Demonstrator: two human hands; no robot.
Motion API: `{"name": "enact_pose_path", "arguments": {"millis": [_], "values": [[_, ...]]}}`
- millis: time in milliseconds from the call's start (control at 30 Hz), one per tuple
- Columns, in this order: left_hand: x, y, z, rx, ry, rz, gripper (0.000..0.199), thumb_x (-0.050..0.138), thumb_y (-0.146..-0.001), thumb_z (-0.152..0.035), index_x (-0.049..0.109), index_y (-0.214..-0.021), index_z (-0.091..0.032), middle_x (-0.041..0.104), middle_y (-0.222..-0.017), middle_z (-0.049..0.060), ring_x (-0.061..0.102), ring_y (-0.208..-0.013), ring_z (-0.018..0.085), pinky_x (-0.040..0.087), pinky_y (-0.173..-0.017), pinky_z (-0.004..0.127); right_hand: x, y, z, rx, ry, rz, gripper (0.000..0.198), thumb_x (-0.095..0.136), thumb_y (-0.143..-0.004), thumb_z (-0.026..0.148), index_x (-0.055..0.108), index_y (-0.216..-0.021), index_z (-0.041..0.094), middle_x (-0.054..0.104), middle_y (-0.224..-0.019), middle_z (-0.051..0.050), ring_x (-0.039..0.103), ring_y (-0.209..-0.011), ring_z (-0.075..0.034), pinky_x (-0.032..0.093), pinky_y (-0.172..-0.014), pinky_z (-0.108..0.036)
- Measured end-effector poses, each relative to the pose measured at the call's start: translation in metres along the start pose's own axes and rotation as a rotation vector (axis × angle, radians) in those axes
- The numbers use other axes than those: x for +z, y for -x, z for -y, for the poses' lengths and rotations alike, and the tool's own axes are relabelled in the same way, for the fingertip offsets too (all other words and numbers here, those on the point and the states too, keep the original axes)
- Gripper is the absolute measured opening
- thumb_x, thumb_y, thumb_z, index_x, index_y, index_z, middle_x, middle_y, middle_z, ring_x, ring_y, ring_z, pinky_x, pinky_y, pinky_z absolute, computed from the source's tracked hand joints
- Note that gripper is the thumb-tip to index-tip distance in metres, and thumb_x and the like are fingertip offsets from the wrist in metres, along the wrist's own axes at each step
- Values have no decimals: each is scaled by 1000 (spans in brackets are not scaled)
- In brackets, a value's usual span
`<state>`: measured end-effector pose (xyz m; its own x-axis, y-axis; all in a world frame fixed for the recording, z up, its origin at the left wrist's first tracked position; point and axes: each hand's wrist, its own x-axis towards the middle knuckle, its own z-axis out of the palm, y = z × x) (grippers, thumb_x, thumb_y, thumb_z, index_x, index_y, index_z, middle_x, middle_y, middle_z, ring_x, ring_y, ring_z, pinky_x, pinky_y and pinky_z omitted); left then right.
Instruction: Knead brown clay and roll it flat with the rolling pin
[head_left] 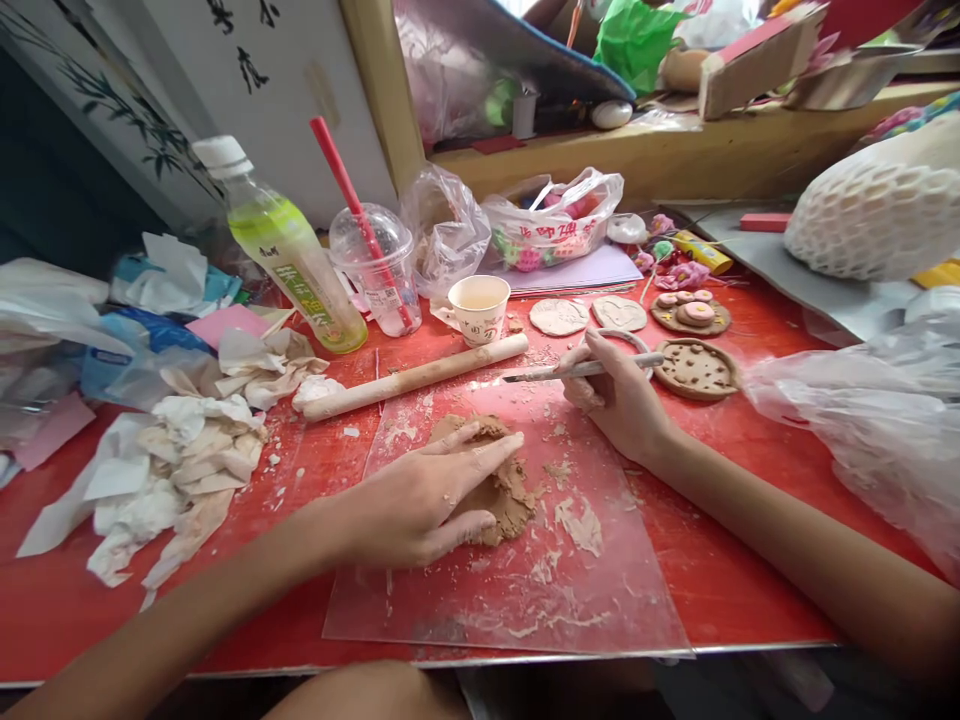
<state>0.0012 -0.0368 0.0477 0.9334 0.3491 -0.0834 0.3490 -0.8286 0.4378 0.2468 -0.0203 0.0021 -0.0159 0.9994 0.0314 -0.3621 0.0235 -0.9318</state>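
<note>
My left hand point(420, 505) lies with fingers spread on a rough, flattened slab of brown clay point(510, 505), covering part of it. The clay rests on a clear plastic sheet point(592, 600) smeared with dried bits. Pinched in my right hand point(619, 400) is a slim grey clay knife point(540, 375), its dark narrow tip pointing left above the sheet's far edge. A pale ring point(637, 345) shows just behind those fingers; whether they touch it I cannot tell. Beyond the clay, a wooden rolling pin point(420, 375) lies slanted.
Behind the pin stand a paper cup point(480, 310), a plastic cup with a red straw point(379, 270) and a drink bottle point(289, 260). Crumpled tissues point(187, 460) cover the left. Decorated clay discs point(694, 368) sit right, near a plastic bag point(870, 420). The red table's front edge is close.
</note>
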Motion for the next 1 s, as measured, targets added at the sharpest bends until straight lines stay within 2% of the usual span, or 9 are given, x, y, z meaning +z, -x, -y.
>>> {"name": "enact_pose_path", "arguments": {"millis": [67, 167, 333, 500, 633, 733, 833, 933, 1000], "values": [[4, -1, 3, 10, -49, -28, 59, 38, -92, -23, 12, -144, -13, 40, -141, 11, 21, -138, 22, 30, -110, 40, 0, 0, 0, 2, 1, -1, 43, 44, -87, 52, 63, -68, 19, 29, -44, 5, 20, -43, -8, 13, -46, -29], [13, 2, 6, 112, -110, -91, 59, 34, -90, -15, 11, -144, -8, 42, -139, 14, 28, -136, 19, 32, -109, 36, 0, 1, 0, 4, 11, -1, 42, 44, -87, 52, 63, -68, 19, 29, -45, 5, 20, -43, -8, 12, -46, -29], [24, 11, 5, 216, -124, -164, 68, 35, -84, -9, 5, -144, -4, 50, -132, 16, 38, -130, 20, 39, -104, 35, 0, 2, 1, 7, 36, 5, 38, 44, -87, 48, 63, -69, 21, 29, -45, 4, 19, -43, -9, 11, -46, -30], [28, 25, 0, 146, -122, -167, 72, 37, -82, -10, 2, -145, -8, 50, -131, 14, 51, -118, 22, 46, -96, 37, 0, 3, 2, 17, 34, 12, 37, 44, -88, 45, 62, -69, 21, 28, -44, 4, 19, -43, -9, 11, -46, -31], [17, 42, -4, 110, -101, -115, 70, 36, -84, -10, 2, -145, -10, 54, -128, 14, 53, -114, 21, 45, -98, 38, -1, 3, 1, 20, 42, 16, 37, 42, -89, 44, 62, -69, 21, 29, -45, 4, 19, -43, -9, 11, -46, -31], [2, 47, -4, 33, -37, -72, 63, 33, -88, -11, 8, -145, -17, 53, -130, 10, 49, -120, 19, 44, -99, 36, -2, 2, 0, 22, 54, 14, 38, 41, -89, 46, 62, -69, 21, 28, -45, 4, 18, -43, -9, 11, -46, -31], [-6, 40, 2, -89, 5, -148, 59, 33, -92, -16, 7, -145, -24, 44, -139, 7, 40, -129, 19, 40, -103, 39, -2, 2, 0, 26, 71, 15, 38, 41, -89, 46, 62, -68, 22, 27, -44, 4, 19, -43, -9, 12, -46, -31], [-1, 28, 9, -130, -40, -155, 60, 34, -92, -19, 4, -145, -21, 35, -145, 9, 34, -132, 21, 38, -105, 40, -2, 3, 0, 20, 78, 22, 38, 42, -89, 47, 61, -68, 22, 28, -45, 4, 20, -43, -9, 13, -46, -30], [7, 23, 12, -73, -82, -133, 61, 33, -91, -15, 5, -145, -16, 34, -145, 12, 31, -134, 21, 37, -106, 39, -1, 3, 0, 18, 89, 17, 37, 43, -88, 48, 61, -69, 22, 27, -45, 4, 19, -43, -9, 13, -46, -30]]}}
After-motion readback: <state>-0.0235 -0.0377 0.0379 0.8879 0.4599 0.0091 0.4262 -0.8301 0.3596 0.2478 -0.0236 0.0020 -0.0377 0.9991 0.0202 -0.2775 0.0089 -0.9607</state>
